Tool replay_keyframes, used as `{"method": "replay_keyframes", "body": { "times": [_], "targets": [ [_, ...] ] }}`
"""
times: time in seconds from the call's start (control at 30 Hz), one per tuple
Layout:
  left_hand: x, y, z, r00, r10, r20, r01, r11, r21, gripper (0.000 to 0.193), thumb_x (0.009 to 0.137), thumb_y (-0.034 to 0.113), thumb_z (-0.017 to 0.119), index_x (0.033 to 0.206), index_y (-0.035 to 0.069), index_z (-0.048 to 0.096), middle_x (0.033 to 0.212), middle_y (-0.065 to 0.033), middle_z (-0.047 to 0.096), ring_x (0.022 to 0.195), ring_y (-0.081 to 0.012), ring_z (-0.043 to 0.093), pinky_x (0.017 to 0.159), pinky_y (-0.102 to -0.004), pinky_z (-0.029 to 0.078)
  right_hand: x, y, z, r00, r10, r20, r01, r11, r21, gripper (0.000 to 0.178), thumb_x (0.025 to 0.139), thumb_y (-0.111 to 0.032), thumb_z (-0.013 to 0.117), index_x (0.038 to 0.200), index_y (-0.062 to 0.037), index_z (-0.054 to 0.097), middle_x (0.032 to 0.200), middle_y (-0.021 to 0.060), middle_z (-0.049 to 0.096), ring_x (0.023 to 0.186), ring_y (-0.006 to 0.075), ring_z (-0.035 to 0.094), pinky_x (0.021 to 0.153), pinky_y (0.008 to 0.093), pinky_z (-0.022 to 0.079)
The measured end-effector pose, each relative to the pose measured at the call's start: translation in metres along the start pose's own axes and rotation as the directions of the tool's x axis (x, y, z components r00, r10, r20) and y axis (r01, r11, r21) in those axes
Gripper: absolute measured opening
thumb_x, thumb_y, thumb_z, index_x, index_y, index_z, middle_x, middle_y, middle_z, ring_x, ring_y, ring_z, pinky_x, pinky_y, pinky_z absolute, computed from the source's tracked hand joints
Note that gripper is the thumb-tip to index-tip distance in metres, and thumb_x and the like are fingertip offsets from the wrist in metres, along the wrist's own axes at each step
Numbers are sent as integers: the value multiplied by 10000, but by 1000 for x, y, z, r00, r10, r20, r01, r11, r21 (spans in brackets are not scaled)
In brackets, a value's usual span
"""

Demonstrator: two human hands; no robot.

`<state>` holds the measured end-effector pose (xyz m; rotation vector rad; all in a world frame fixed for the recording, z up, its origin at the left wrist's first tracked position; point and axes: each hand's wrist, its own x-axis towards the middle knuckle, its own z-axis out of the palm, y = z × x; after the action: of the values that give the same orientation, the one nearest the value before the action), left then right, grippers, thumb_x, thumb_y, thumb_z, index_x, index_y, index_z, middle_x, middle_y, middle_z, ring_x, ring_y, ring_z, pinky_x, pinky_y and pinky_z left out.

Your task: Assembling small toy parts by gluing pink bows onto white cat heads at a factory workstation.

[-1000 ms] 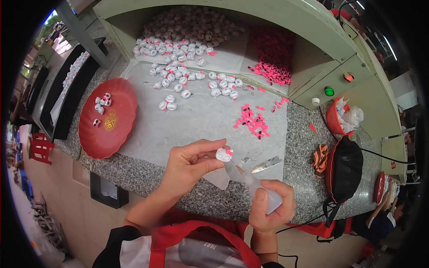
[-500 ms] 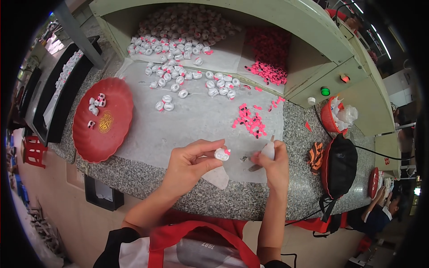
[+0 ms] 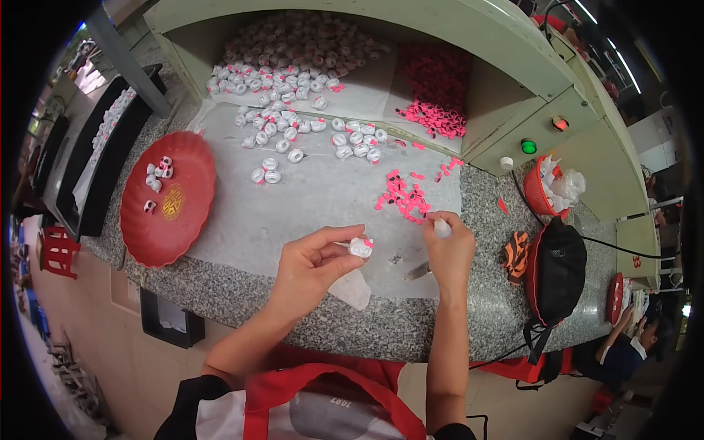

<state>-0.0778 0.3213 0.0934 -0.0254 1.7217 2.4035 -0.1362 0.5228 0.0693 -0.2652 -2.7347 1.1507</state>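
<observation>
Between the thumb and fingers of my left hand [image 3: 312, 265] is a small white figurine head [image 3: 361, 247] with a pink bow, raised above the paper sheet [image 3: 323, 192]. My right hand [image 3: 449, 253] is wrapped round a small white squeeze bottle [image 3: 442, 228]; its tip is hard to make out. Just beyond that hand lies a loose pile of small pink pieces [image 3: 400, 192], some with dark spots. A flat, dull metal-looking strip [image 3: 417, 272] rests on the sheet beside my right wrist. Several white heads [image 3: 361, 137] are scattered farther back.
A red scalloped dish [image 3: 194, 231] holds a few finished-looking pieces at left. Heaps of white heads [image 3: 279, 77] and pink pieces [image 3: 433, 117] fill the green shelf [image 3: 506, 59]. At right are a red basket [image 3: 537, 192], a patterned cloth [image 3: 515, 253] and a black bag [image 3: 561, 275].
My right hand has moved away from me with the bottle, toward the pink pile, uncovering the metal-looking strip. The left hand still holds the figurine head, barely shifted.
</observation>
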Motion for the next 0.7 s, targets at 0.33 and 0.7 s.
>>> {"method": "replay_keyframes", "body": {
  "times": [0.33,0.7],
  "targets": [
    [-5,-1,-11,976,210,-59,-202,972,123,332,763,-129,528,1083,-42,526,1072,-109,511,979,-175,542,835,-263,468,-59,-87,-5,948,-219,231,58,832,552,115,686,3,690,770,7,611,710,21,599,608,41,521,488,171,411],
    [-3,2,-9,988,131,86,-124,989,-86,318,758,-134,532,1064,-49,552,1122,-143,507,977,-183,542,822,-267,469,-61,-73,-12,959,-121,255,-48,820,570,190,657,22,712,823,2,622,734,27,593,653,63,536,561,179,423]
  ]
}}
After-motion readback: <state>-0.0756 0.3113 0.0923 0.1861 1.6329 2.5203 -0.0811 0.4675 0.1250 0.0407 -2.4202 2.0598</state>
